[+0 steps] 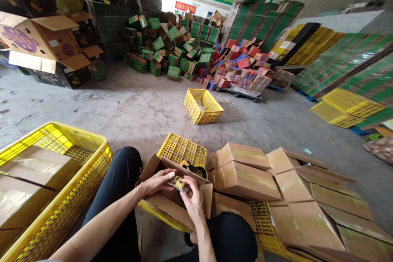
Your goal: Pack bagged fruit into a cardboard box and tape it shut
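Between my left hand (pixel 160 181) and my right hand (pixel 193 197) is a small, shiny, dark-and-yellow packet (pixel 180 184), pinched by the fingers of both. What is inside it I cannot make out. The packet is over an open cardboard box (pixel 172 208), whose flaps stand up between my knees. Most of the box's inside is hidden by my hands. Under and behind the box is an upturned yellow crate (pixel 181 147). A black-and-orange tool (pixel 193 168), which looks like a tape dispenser, lies on that crate just beyond the box's far flap.
Taped cardboard boxes (pixel 242 176) are stacked at my right. At my left stands a large yellow crate (pixel 106 147) with closed boxes inside. A smaller yellow crate (pixel 204 116) sits ahead on the concrete floor (pixel 138 106). Farther back are heaped green cartons (pixel 173 72) and red cartons (pixel 243 63).
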The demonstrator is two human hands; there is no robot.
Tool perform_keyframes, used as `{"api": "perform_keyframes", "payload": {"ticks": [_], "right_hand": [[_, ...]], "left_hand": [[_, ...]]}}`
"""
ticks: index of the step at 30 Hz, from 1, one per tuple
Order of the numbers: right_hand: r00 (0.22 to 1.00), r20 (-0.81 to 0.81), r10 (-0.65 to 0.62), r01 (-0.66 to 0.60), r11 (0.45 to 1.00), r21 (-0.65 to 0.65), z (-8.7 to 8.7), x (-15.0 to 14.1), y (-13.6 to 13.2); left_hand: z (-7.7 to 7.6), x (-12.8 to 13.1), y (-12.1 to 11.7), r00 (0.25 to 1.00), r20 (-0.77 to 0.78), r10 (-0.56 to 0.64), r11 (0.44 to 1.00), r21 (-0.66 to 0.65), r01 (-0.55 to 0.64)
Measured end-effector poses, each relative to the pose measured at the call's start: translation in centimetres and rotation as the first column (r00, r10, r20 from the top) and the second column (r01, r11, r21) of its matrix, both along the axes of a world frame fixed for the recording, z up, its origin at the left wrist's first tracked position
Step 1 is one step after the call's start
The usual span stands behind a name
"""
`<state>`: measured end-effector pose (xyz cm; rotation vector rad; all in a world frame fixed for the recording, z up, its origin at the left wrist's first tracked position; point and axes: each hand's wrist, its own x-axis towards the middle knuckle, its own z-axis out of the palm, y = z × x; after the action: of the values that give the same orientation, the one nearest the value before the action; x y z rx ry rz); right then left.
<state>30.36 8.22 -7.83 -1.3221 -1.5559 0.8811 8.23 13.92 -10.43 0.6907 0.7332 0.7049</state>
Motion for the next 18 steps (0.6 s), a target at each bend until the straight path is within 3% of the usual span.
{"api": "perform_keyframes", "payload": {"ticks": [6, 11, 15, 18], "right_hand": [[0.997, 0.071, 0.023, -0.03, 0.996, 0.09, -0.3, -0.2, -0.2], [0.996, 0.041, -0.082, 0.076, 0.989, 0.129, -2.2, 0.1, 0.1], [0.968, -0.051, -0.246, 0.243, 0.968, -0.066, -3.2, 1.4, 0.7], [0.933, -0.16, -0.323, 0.27, 0.92, -0.284, -2.8, 2.0, 0.8]], "left_hand": [[-0.3, -0.1, 0.0, 1.0, 0.022, 0.018, 1.0, 0.022, -0.018], [-0.7, 0.2, 0.3, 0.985, 0.16, 0.069, 0.996, 0.052, -0.078], [-1.2, 0.5, 0.5, 0.969, 0.214, 0.127, 0.985, 0.09, -0.149], [-1.2, 0.5, 0.6, 0.967, 0.212, 0.138, 0.979, 0.12, -0.166]]}}
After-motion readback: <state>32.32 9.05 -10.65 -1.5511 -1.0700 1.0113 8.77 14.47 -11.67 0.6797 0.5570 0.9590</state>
